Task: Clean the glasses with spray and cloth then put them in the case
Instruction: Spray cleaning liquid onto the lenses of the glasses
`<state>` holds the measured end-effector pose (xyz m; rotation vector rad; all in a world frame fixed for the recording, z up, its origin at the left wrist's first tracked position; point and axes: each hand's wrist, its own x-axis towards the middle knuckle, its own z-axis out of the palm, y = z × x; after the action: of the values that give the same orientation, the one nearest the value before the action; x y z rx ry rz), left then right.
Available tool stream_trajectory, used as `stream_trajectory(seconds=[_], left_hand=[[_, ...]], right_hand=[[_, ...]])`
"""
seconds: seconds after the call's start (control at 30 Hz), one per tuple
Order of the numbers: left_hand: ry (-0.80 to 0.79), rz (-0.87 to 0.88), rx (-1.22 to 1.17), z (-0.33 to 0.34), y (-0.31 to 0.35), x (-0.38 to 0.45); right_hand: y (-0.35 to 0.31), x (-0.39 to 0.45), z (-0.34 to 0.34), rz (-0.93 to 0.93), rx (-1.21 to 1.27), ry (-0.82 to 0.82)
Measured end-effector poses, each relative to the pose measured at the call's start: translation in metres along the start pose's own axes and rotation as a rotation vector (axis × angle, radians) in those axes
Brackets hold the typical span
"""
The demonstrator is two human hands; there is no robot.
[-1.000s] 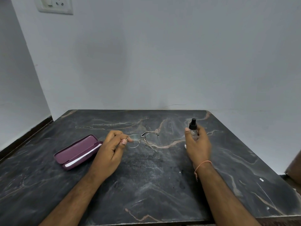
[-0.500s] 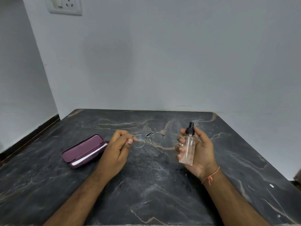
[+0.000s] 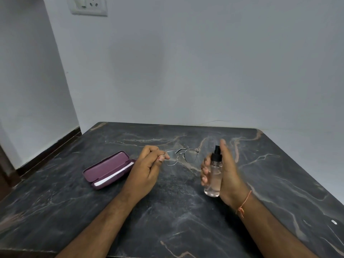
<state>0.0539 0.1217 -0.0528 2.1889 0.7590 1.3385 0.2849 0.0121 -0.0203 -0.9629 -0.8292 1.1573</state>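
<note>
With the left hand pinching the wire-frame glasses by one temple end so both lenses stay clear, the right hand wraps the clear spray bottle just right of them, nozzle likely aimed lensward, open maroon case waiting left.

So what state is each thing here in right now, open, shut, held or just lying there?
Glasses: held up at one end by the left hand.
Spray bottle: upright in the right hand, holding clear liquid.
Case: open, lying on the table, a white strip inside.
Wall socket: nothing plugged in.
</note>
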Motion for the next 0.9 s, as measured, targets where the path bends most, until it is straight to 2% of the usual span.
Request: stream_trajectory(seconds=[0.1,0.23,0.37,0.53,0.9], left_hand=[[0.026,-0.006,0.001,0.0,0.0,0.001],[0.05,-0.013,0.011,-0.001,0.002,0.002],[0.079,-0.008,0.034,0.0,-0.002,0.003],[0.108,-0.023,0.023,0.002,-0.003,0.004],[0.051,-0.004,-0.029,0.004,0.0,0.003]], right_hand=[[-0.001,0.005,0.023,-0.032,-0.273,0.026],[0.005,0.011,0.047,-0.098,-0.497,0.082],[0.018,0.011,0.042,-0.206,-0.673,0.091],[0.016,0.008,0.035,-0.246,-0.712,0.085],[0.02,0.007,0.038,-0.251,-0.694,0.07]])
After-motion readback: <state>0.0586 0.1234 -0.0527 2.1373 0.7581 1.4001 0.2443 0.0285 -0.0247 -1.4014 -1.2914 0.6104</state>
